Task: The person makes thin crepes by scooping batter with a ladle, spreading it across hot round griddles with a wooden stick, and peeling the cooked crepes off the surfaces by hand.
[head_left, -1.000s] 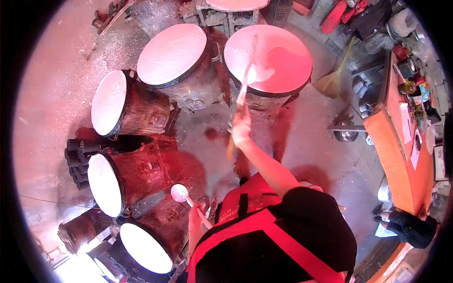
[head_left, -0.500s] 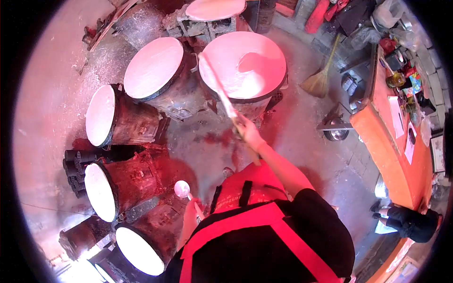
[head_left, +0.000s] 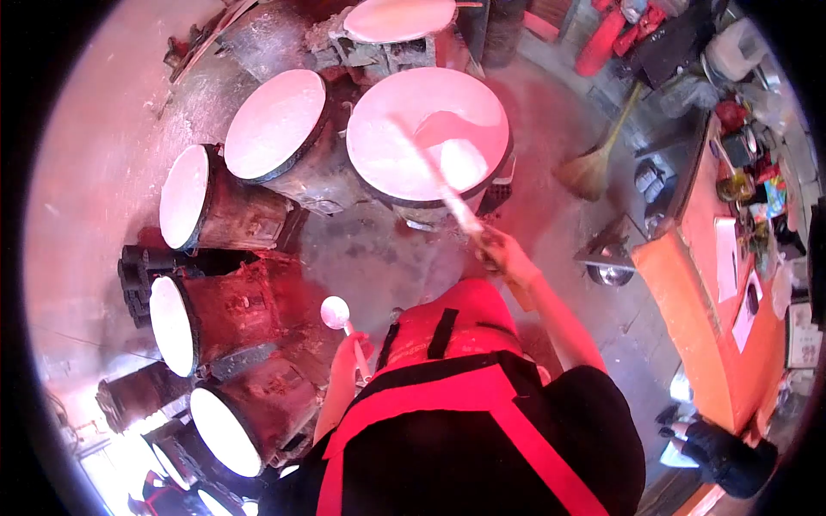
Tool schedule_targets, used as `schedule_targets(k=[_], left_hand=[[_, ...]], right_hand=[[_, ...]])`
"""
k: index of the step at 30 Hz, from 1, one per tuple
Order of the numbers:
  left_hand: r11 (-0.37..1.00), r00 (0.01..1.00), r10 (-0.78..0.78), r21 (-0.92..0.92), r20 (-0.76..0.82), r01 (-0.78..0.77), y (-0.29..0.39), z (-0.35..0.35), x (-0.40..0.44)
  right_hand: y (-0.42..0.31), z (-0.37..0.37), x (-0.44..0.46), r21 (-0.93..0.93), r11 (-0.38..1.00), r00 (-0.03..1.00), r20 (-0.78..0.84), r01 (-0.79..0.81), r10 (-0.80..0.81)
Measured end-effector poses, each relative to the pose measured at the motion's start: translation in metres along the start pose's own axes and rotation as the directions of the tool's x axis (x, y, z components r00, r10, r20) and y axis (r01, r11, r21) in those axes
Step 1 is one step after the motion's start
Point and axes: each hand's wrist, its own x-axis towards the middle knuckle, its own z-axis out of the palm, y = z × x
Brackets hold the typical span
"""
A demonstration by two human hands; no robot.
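Note:
My right hand [head_left: 506,255] is wrapped around a long pale stick [head_left: 443,185], darker near the grip. Its blurred far end lies over the round flat top [head_left: 387,159] of a barrel-shaped stand in front of me. On that top are a darker pink patch and a bright, whitish patch; whether the stick touches the surface I cannot tell. Lower and to the left, my left hand [head_left: 351,351] grips a ladle [head_left: 335,312] by its pale handle, its round bowl pointing away from me. The ladle is held apart from the round tops.
More barrel-shaped stands with pale round tops [head_left: 275,125] curve around my left. Black cylinders [head_left: 142,279] are stacked between them. At right are a broom [head_left: 589,172], a metal bowl [head_left: 609,268] and an orange table [head_left: 688,318] bearing jars and papers. A person [head_left: 723,451] is beside it.
My right hand has moved right and back toward me. The stick's far end has shifted from the round top's left rim inward. My left hand still holds the ladle; the view has shifted slightly.

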Motion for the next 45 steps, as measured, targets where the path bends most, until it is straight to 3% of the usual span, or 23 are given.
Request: schedule_targets(k=[4,5,8,9,12,16,18,19,21,23,24,26,27,29,30,32,35,37,39,42,45], left_hand=[[0.991,0.996,-0.069,-0.118,-0.050,0.062,0.019,0.036,-0.002],[0.987,0.994,-0.082,-0.145,-0.071,0.071,0.023,0.044,-0.003],[0.985,0.985,-0.095,-0.158,-0.147,0.072,0.059,0.077,-0.018],[0.983,0.982,-0.108,-0.162,-0.155,0.083,0.064,0.079,-0.016],[0.971,0.977,-0.168,-0.193,-0.131,0.141,0.052,0.058,0.024],[0.987,0.985,-0.058,-0.159,-0.159,0.033,0.073,0.056,0.048],[0.984,0.987,-0.005,-0.175,-0.159,-0.023,0.111,0.071,0.025],[0.981,0.989,0.048,-0.182,-0.137,-0.073,0.118,0.071,0.024],[0.988,0.987,0.083,-0.118,-0.139,-0.100,0.143,0.074,0.010],[0.993,0.982,0.106,-0.034,-0.158,-0.113,0.169,0.079,-0.007],[0.991,0.980,0.126,-0.033,-0.154,-0.133,0.179,0.078,-0.014],[0.986,0.977,0.160,-0.029,-0.142,-0.166,0.190,0.077,-0.024],[0.983,0.978,0.163,-0.069,-0.131,-0.173,0.193,0.078,-0.025],[0.982,0.987,0.145,-0.117,-0.063,-0.151,0.199,0.077,-0.023],[0.980,0.990,0.138,-0.139,-0.027,-0.141,0.202,0.078,-0.021],[0.979,0.992,0.121,-0.170,0.043,-0.112,0.205,0.081,-0.017],[0.973,0.988,0.127,-0.206,0.093,-0.105,0.207,0.090,-0.019],[0.973,0.984,0.147,-0.192,0.097,-0.126,0.209,0.097,-0.025],[0.979,0.981,0.134,-0.172,0.140,-0.109,0.208,0.097,-0.027],[0.979,0.960,0.103,-0.199,0.260,-0.051,0.211,0.100,-0.031],[0.980,0.940,0.053,-0.197,0.336,0.015,0.209,0.102,-0.032]], right_hand=[[-0.049,-0.035,0.002,0.079,0.997,0.986,-0.163,-0.006,0.019],[-0.050,-0.035,0.012,0.129,0.992,0.991,-0.130,0.007,0.010],[-0.048,-0.030,0.011,0.020,0.994,0.994,0.006,-0.112,0.111],[-0.049,-0.036,0.003,-0.043,0.999,0.998,0.061,-0.028,0.031],[-0.057,-0.083,0.021,-0.148,0.986,0.993,-0.101,-0.074,0.059],[-0.111,-0.081,0.074,0.035,0.992,0.984,-0.131,0.124,-0.118],[-0.106,-0.051,0.111,-0.215,0.969,0.893,-0.401,0.123,-0.203],[-0.105,-0.040,0.117,-0.128,0.986,0.928,-0.344,0.104,-0.143],[-0.103,-0.025,0.109,-0.543,0.836,0.950,-0.210,0.083,-0.230],[-0.102,-0.014,0.092,-0.550,0.825,0.925,-0.232,0.130,-0.300],[-0.095,-0.015,0.084,-0.393,0.894,0.882,-0.315,0.217,-0.352],[-0.068,-0.022,0.094,-0.284,0.892,0.786,-0.427,0.353,-0.447],[-0.036,-0.031,0.114,-0.339,0.855,0.734,-0.445,0.393,-0.514],[-0.022,0.010,0.127,-0.157,0.676,0.577,-0.408,0.720,-0.708],[0.007,0.009,0.156,-0.269,0.686,0.581,-0.379,0.676,-0.720],[-0.013,0.046,0.131,-0.723,0.595,0.699,-0.221,0.350,-0.680],[-0.014,0.018,0.127,-0.275,0.873,0.828,-0.295,0.403,-0.476],[-0.029,0.016,0.097,-0.282,0.858,0.691,-0.509,0.430,-0.514],[-0.034,0.039,0.073,-0.278,0.867,0.613,-0.619,0.413,-0.491],[0.013,0.051,0.101,-0.430,0.859,0.765,-0.442,0.278,-0.469],[-0.017,0.022,0.114,-0.324,0.902,0.833,-0.382,0.285,-0.401]])
